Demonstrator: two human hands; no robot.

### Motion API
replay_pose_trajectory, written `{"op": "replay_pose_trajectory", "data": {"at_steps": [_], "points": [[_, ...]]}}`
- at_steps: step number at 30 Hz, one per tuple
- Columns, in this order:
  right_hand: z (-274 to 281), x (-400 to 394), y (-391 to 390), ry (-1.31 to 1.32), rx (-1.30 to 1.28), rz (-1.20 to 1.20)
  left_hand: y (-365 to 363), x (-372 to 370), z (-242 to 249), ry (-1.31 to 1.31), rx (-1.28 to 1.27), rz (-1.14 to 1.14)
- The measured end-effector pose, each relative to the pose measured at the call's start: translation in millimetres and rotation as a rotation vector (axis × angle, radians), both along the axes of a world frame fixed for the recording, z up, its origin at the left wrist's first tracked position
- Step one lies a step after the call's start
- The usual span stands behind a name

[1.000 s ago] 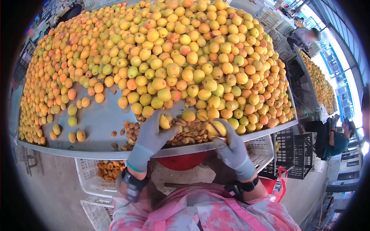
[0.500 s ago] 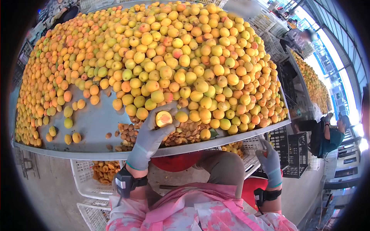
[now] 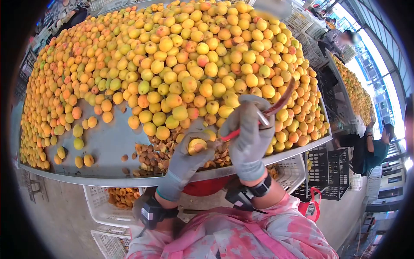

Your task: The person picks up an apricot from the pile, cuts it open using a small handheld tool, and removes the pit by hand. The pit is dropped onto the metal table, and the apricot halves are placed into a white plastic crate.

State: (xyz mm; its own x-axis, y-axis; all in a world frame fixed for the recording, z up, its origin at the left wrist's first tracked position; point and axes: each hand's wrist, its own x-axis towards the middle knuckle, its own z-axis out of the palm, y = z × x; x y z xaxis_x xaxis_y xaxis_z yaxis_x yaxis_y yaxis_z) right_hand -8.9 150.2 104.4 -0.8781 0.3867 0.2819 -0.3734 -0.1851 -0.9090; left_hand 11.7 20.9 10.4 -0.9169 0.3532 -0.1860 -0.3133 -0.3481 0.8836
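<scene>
My left hand [image 3: 183,159], in a grey glove, is closed around a cut apricot [image 3: 197,146] whose orange flesh faces up, above the table's front edge. Close to its right is my right hand [image 3: 249,138], also gloved and wrapped round the red handle of a curved knife [image 3: 281,100]. The blade points up and right, away from the cut apricot. Beneath and between the hands lie apricot pits and scraps [image 3: 151,159]. A big heap of whole apricots [image 3: 172,69] spreads behind them.
The metal table [image 3: 103,144] has a raised front rim. Below it stand a white crate [image 3: 97,203] with apricot halves [image 3: 122,197], another white crate [image 3: 293,170] and black crates [image 3: 336,175]. A person [image 3: 373,149] is at the right, near another apricot-covered table.
My right hand has risen from beside the crate at lower right to near my left hand, the knife now visible in it. My left hand has moved slightly right and down with the apricot.
</scene>
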Motion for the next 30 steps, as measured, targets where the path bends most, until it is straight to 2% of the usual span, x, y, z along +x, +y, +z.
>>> {"op": "replay_pose_trajectory", "data": {"at_steps": [3,6,7,11,13,14,16,17,19,21,25,27,28,29,30], "points": [[-30,-13,-4,0.044,0.158,-0.064,4,-1,9,0.029,-0.054,0.055],[-43,-13,-11,0.044,0.09,-0.039,3,-1,6,-0.039,-0.036,0.065],[-41,-12,-16,0.02,-0.022,-0.03,3,-1,4,-0.047,-0.039,0.067],[-39,-6,-17,0.035,0.055,0.057,7,0,-7,-0.014,0.035,0.091],[-44,-4,-14,0.281,0.644,-0.126,7,2,-8,0.023,0.057,0.098],[-44,-1,-17,0.279,0.644,-0.122,6,3,-6,0.068,-0.018,0.106],[-35,3,-26,0.056,0.016,0.125,4,6,-9,0.114,-0.094,0.118],[-34,3,-26,0.056,0.014,0.127,4,8,-14,0.061,-0.012,0.101],[-31,-2,-23,-0.117,-0.288,0.238,1,10,-16,0.012,0.07,0.084],[-28,-9,-21,-0.128,-0.284,0.272,-1,12,-12,0.141,-0.057,0.058],[-38,-19,-18,-0.155,-0.332,0.314,-10,9,0,0.156,-0.185,-0.054],[-38,-18,-18,-0.12,-0.357,0.348,-11,9,14,-0.358,0.115,-0.119],[-31,-15,-23,-0.164,-0.251,0.305,-9,9,11,-0.359,0.115,-0.119],[-27,-13,-25,-0.207,-0.145,0.262,-6,10,6,-0.408,0.248,-0.069],[-28,-14,-25,-0.206,-0.149,0.262,-4,10,0,-0.457,0.379,-0.018]]}}
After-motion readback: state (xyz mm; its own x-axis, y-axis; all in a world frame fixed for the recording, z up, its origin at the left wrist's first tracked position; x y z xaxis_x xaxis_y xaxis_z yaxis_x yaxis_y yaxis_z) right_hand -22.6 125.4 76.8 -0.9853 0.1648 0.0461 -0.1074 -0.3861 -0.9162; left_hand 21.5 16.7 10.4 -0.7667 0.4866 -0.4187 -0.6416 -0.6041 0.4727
